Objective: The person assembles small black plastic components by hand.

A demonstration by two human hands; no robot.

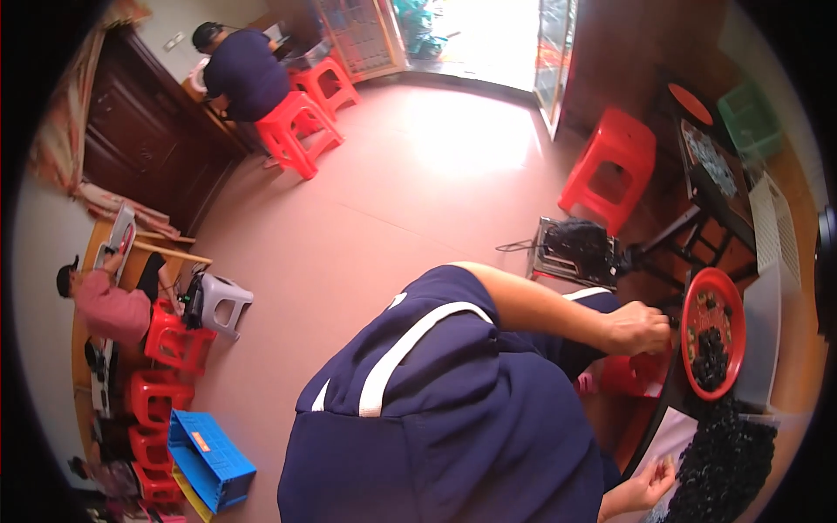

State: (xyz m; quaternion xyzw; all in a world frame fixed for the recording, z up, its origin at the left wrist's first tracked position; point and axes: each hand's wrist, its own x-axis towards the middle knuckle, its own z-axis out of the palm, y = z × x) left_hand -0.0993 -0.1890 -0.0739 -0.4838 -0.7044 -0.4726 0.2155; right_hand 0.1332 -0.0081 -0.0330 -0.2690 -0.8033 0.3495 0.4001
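Observation:
My left hand [638, 329] is at the dark table's edge, its fingers curled closed. Whatever it holds, if anything, is hidden. Just below it is a red plastic container [635, 375], partly covered by the table edge. Lower down, my right hand [645, 488] has its fingers drawn together in a pinch. Anything between its fingertips is too small to name. Beside that hand lies a large heap of small black parts [728, 458] and a pale sheet [667, 436]. A round red tray [739, 327] holds more black pieces [711, 357] and a few small pale or greenish ones.
Close by stand a red stool [610, 166] and a metal-framed stand [554, 248] with a black bag [580, 240]. A green basket [750, 118] is at the far right. A blue crate [209, 462] sits on the floor. Several people work along the left side, one in dark clothes [248, 74].

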